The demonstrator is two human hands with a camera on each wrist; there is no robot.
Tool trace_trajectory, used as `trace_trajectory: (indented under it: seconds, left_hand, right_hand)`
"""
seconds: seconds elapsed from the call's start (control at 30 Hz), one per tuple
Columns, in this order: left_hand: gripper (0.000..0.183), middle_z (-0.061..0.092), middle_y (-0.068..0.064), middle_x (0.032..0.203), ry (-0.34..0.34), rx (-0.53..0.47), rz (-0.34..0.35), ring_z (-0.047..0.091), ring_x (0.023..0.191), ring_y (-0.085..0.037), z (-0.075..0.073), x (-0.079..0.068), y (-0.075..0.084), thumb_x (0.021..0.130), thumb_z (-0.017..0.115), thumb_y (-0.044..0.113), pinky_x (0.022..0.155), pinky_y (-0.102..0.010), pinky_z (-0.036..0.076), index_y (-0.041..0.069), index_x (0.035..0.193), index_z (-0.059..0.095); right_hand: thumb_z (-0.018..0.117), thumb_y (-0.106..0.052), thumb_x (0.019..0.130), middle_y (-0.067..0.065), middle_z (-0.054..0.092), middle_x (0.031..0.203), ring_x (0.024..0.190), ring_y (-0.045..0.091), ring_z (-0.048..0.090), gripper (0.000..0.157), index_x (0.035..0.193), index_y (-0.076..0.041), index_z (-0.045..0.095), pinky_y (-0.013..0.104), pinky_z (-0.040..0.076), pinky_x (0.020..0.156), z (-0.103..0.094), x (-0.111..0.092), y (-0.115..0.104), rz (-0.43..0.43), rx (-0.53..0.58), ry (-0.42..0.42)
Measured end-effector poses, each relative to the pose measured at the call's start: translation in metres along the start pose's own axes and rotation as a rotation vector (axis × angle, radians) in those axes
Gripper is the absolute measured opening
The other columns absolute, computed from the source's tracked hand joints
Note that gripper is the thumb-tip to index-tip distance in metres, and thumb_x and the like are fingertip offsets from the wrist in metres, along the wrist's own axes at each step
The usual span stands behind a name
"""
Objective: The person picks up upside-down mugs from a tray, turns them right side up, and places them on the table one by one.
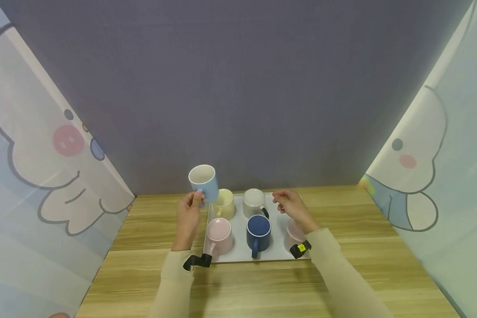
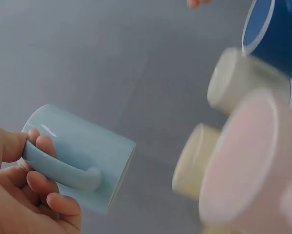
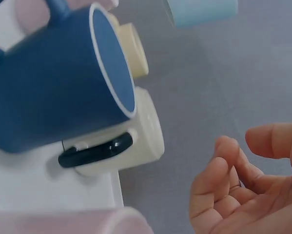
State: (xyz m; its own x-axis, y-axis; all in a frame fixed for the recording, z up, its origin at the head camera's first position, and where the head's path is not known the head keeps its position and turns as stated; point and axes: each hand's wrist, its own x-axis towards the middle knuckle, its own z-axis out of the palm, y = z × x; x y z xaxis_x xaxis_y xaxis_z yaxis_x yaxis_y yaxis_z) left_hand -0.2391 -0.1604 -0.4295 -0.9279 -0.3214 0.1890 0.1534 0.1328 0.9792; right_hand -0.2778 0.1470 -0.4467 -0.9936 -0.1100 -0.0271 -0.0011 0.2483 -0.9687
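Light blue mug (image 1: pixel 208 187), head view: a smooth cylinder with white interior, held tilted, mouth upward, near the tray's (image 1: pixel 238 254) back left corner.
Left hand (image 1: pixel 188 216), head view: its grip pinched that mug.
Right hand (image 1: pixel 294 207), head view: its grip hovered by the tray's right side.
Tray load, head view: yellow mug (image 1: pixel 225 206), cream mug (image 1: pixel 252 204), navy mug (image 1: pixel 258 236) and two pink mugs (image 1: pixel 222 242) stood upright; wood-grained worktop (image 1: pixel 262 287) lay below.
Handle (image 2: pixel 63 168), left wrist view: a glossy rounded loop between thumb and curled fingers.
Black handle (image 3: pixel 99 152), right wrist view: shiny, curved, on the cream mug.
Right fingers (image 3: pixel 211 183), right wrist view: loosely bent, thumb apart.
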Motion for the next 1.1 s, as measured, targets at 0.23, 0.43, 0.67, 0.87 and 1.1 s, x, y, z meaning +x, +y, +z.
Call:
trace_trajectory:
  seconds: [0.23,0.43,0.67,0.87,1.1]
  left_hand:
    - [0.037,0.062,-0.003,0.085,0.096,0.134,-0.032,0.053,0.082,-0.014,-0.026,0.015,-0.025,0.107,0.054,0.027,0.073,-0.022,0.043,-0.007,0.1,0.068]
    - [0.036,0.063,-0.005,0.087,0.124,0.209,-0.075,0.053,0.081,-0.012,-0.037,0.023,-0.053,0.107,0.054,0.025,0.072,-0.024,0.042,-0.006,0.101,0.069]
    - [0.033,0.065,-0.007,0.083,0.152,0.236,-0.077,0.052,0.074,-0.007,-0.042,0.026,-0.094,0.106,0.056,0.02,0.066,-0.018,0.042,-0.008,0.095,0.07]
    - [0.032,0.064,-0.007,0.081,0.174,0.235,-0.108,0.052,0.073,-0.008,-0.041,0.026,-0.115,0.106,0.056,0.019,0.067,-0.018,0.041,-0.008,0.093,0.069]
    - [0.035,0.068,-0.019,0.097,0.154,0.278,-0.154,0.053,0.081,-0.014,-0.04,0.024,-0.123,0.107,0.053,0.023,0.073,-0.023,0.042,-0.007,0.101,0.069]
  right_hand:
    - [0.052,-0.009,0.104,0.018,0.067,0.103,0.073,0.013,0.057,0.029,0.126,0.008,0.06,0.023,0.049,0.068,-0.004,0.01,0.002,0.021,-0.111,-0.027]
    - [0.054,-0.012,0.102,0.017,0.068,0.105,0.075,0.015,0.059,0.029,0.124,0.005,0.061,0.024,0.049,0.069,-0.002,0.018,0.001,0.035,-0.187,-0.062]
    - [0.053,-0.014,0.102,0.011,0.065,0.099,0.077,0.016,0.059,0.027,0.121,0.003,0.061,0.025,0.048,0.068,0.003,0.024,0.001,0.07,-0.257,-0.117]
    - [0.054,-0.012,0.099,0.009,0.065,0.098,0.078,0.017,0.062,0.021,0.112,0.0,0.064,0.024,0.048,0.067,0.011,0.028,0.001,0.084,-0.331,-0.143]
    - [0.057,-0.013,0.097,0.01,0.065,0.1,0.082,0.023,0.066,0.018,0.109,-0.001,0.065,0.024,0.048,0.066,0.016,0.03,0.002,0.097,-0.379,-0.158]
